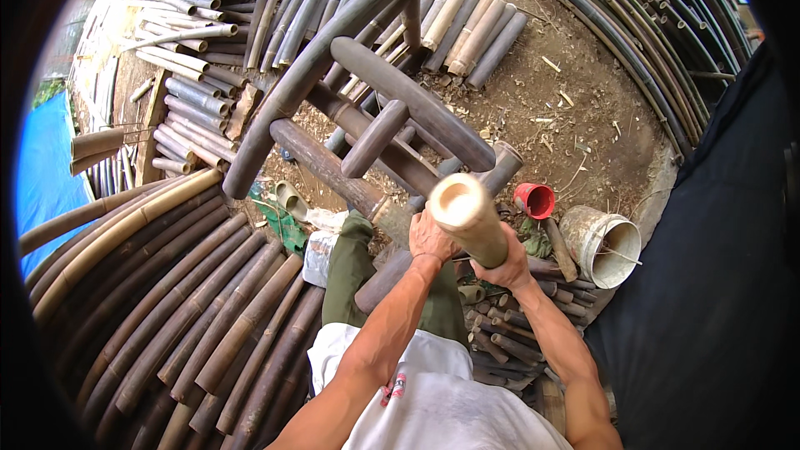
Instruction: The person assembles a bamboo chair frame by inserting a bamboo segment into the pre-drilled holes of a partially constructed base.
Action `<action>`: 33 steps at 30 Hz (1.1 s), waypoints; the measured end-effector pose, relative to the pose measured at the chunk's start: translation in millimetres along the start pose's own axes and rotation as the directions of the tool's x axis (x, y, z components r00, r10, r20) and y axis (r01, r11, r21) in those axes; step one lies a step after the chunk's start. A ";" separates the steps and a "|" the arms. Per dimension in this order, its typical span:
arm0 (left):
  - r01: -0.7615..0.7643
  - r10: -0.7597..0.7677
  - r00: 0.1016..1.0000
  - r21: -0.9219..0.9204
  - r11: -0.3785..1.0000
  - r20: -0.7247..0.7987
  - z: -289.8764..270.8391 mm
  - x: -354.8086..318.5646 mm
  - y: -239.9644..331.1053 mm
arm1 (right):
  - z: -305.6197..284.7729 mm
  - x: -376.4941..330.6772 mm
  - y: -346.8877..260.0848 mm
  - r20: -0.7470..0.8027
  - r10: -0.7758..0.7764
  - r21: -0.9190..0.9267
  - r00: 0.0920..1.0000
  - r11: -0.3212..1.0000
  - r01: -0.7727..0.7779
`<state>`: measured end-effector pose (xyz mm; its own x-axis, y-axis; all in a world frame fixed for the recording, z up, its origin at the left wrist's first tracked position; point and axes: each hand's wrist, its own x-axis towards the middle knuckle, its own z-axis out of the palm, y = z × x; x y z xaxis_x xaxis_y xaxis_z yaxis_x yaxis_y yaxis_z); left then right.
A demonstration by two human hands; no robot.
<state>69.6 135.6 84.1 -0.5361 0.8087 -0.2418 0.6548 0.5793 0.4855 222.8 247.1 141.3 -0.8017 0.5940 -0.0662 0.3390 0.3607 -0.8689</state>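
Note:
A short, thick, pale bamboo section point(483, 232) stands up toward me, its hollowed end on top. My right hand point(507, 268) is closed around its lower part. Against its left side is my left hand point(432, 237), fingers curled and partly hidden, beside the near end of a dark bamboo frame; what it grips cannot be made out. The bamboo frame point(287, 92), of thick brown poles joined with crosspieces, rises in front of me. One short crosspiece point(375, 140) lies across its middle, and a longer rounded pole point(412, 104) runs above it.
Long curved bamboo poles point(200, 317) are stacked at my left, and cut lengths point(196, 129) lie in piles beyond. At right are a red container point(534, 200), a dirty white bucket point(612, 257) and tall leaning poles point(633, 42). Shavings litter the dirt floor point(575, 108).

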 end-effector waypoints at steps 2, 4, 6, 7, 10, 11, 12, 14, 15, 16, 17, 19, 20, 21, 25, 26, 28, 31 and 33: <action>-0.001 -0.001 0.995 0.016 1.000 0.101 -10.5 6.2 9.6 | -1.9 -3.0 20.0 0.070 0.106 -0.148 0.992 0.985 -0.095; 0.068 -0.068 0.986 0.002 0.998 0.155 -14.5 6.9 10.0 | -6.4 0.4 8.7 0.080 0.132 -0.110 0.988 0.986 -0.123; 0.068 -0.073 0.982 0.034 0.997 0.173 -11.8 6.1 5.0 | -11.2 2.8 -6.3 0.082 0.125 -0.064 0.989 0.991 -0.120; 0.042 -0.043 0.995 0.009 0.999 0.093 -7.0 6.3 1.8 | -10.7 -4.8 -13.2 0.045 0.101 0.027 0.994 0.994 -0.102; 0.053 -0.064 0.973 0.053 0.997 0.224 -15.7 14.7 11.0 | -6.9 -8.3 6.0 -0.006 0.084 0.009 0.996 0.996 -0.084; 0.092 -0.096 0.973 0.030 0.995 0.208 -12.6 8.1 14.2 | -10.5 -13.0 9.4 0.047 0.166 -0.057 0.985 0.985 -0.163; 0.097 -0.098 0.982 0.012 0.995 0.163 -13.6 1.6 15.1 | -11.5 -9.2 8.2 0.098 0.234 -0.124 0.967 0.967 -0.221; 0.094 -0.094 0.991 0.010 0.996 0.100 -12.9 0.8 14.3 | -12.2 -9.2 -0.6 0.083 0.221 -0.062 0.972 0.974 -0.216; 0.092 -0.094 0.992 0.028 0.995 0.087 -11.4 2.8 11.7 | -9.8 -7.2 -2.2 0.048 0.197 -0.037 0.979 0.980 -0.195; 0.091 -0.094 0.993 0.045 0.995 0.073 -9.9 4.9 9.3 | -6.9 -6.9 -2.2 0.035 0.207 -0.054 0.978 0.977 -0.205; 0.094 -0.096 0.993 0.026 0.995 0.063 -7.9 7.6 7.8 | -4.3 -7.1 -0.3 0.024 0.216 -0.072 0.976 0.974 -0.213; 0.099 -0.098 0.994 -0.014 0.995 0.056 -16.5 8.9 12.8 | -1.3 -13.1 5.7 0.073 0.297 -0.027 0.952 0.955 -0.296; 0.199 -0.179 0.961 -0.079 0.977 0.210 -27.2 9.3 18.7 | -3.5 -17.4 5.6 0.060 0.311 -0.034 0.949 0.950 -0.309; 0.101 -0.095 0.989 -0.046 0.994 0.115 -29.8 1.6 13.0 | -1.6 -20.3 2.2 0.064 0.321 -0.034 0.945 0.947 -0.319; -0.057 0.057 0.995 0.013 0.998 -0.081 -50.3 -67.4 -17.5 | 1.0 -43.4 -13.4 0.122 0.397 -0.042 0.910 0.918 -0.395; -0.001 -0.003 0.995 -0.045 0.999 -0.098 -64.4 -92.5 -29.5 | 0.4 -54.9 -17.9 0.149 0.365 -0.034 0.919 0.931 -0.364; 0.182 -0.174 0.981 -0.100 0.978 0.087 -72.0 -138.0 -71.5 | 12.0 -74.5 -38.1 0.271 0.456 -0.062 0.848 0.887 -0.458; 0.392 -0.334 0.863 -0.087 0.916 0.380 -69.8 -163.6 -102.0 | 38.1 -98.3 -65.0 0.380 0.397 -0.181 0.836 0.918 -0.353; 0.392 -0.313 0.847 -0.107 0.914 0.429 -67.7 -168.4 -111.7 | 56.7 -106.2 -67.0 0.400 0.275 -0.234 0.874 0.953 -0.193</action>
<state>50.7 -72.2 127.5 -0.4306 0.5477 -0.7174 0.3309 0.8353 0.4391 257.3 119.0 178.6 -0.8046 0.3311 -0.4930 0.5927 0.3973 -0.7006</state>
